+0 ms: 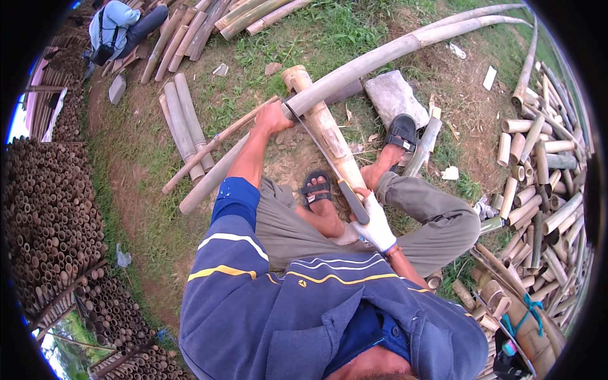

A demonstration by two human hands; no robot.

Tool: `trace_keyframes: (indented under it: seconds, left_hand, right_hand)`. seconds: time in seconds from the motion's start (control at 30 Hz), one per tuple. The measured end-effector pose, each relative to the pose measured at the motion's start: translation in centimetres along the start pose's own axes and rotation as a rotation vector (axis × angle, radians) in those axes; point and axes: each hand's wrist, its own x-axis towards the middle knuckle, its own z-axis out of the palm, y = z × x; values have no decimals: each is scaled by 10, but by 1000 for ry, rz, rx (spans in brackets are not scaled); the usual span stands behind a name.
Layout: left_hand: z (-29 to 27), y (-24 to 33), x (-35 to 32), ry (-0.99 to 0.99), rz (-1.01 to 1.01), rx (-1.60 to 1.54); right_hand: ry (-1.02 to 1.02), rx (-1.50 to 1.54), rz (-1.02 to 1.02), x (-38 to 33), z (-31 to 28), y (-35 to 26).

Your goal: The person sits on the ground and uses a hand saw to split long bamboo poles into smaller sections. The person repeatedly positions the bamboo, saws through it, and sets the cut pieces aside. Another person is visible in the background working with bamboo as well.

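Observation:
A long pale bamboo pole (405, 45) runs from the upper right down to the middle, its cut end resting on a thick bamboo log (326, 130) that lies on the ground. My left hand (273, 118) grips the pole just by that cut end. My right hand (375, 223), in a white glove, holds the handle of a long knife (323, 155). The blade reaches up to the pole's end, touching it. My two sandalled feet (316, 190) (399, 136) sit on either side of the log.
Short cut bamboo pieces (538, 190) are heaped at the right. Stacked bamboo tubes (44, 215) fill the left side. Loose poles (187, 123) lie on the grass ahead-left, and a flat stone (392, 95) lies beyond the log. A seated person (120, 28) is at the top left.

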Motion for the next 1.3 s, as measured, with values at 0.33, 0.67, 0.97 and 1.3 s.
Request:
trace_keyframes:
  seconds: [0.33, 0.67, 0.97, 1.3]
  left_hand:
    - [-17, -18, -1, 104, 11, -105]
    - [-145, -78, -93, 492, 79, -277]
    - [-277, -181, -292, 1338, -289, -434]
    - [-198, -226, -430, 1767, -952, -321]
  right_hand:
    - [12, -146, -139, 145, 51, 21]
    - [-138, -209, -221, 83, 69, 40]
    - [-185, -200, -215, 84, 71, 49]
    - [-272, -216, -180, 81, 74, 36]
